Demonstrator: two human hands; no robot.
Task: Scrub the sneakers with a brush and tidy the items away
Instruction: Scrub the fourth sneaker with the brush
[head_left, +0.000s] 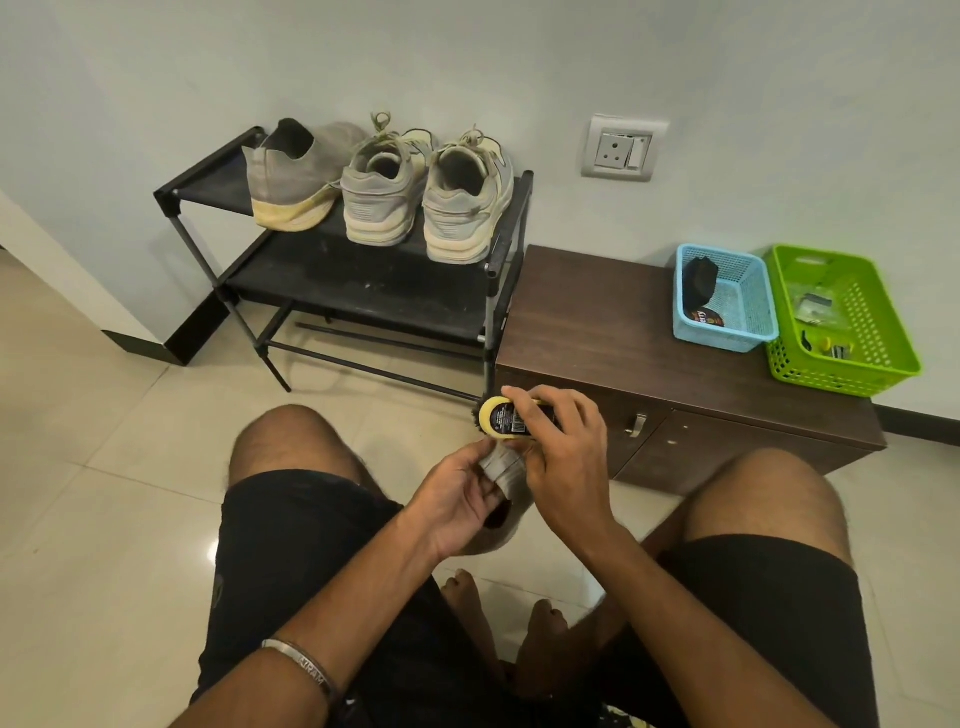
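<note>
With my left hand (460, 501) gripping the grey sneaker (501, 470) low in centre frame and my right hand (558, 441) curled round the brush (511, 415) atop it, I judge a hard stroke could twist the sneaker loose.

A single wide-angle head view looks forward and steeply down from a seated person, close over both knees and the tiled floor (119, 467), facing the wall (467, 57) with a shoe rack (363, 280) and low cabinet (597, 322) near.

Yellow brush (506, 418) atop held grey sneaker (501, 467)
</note>
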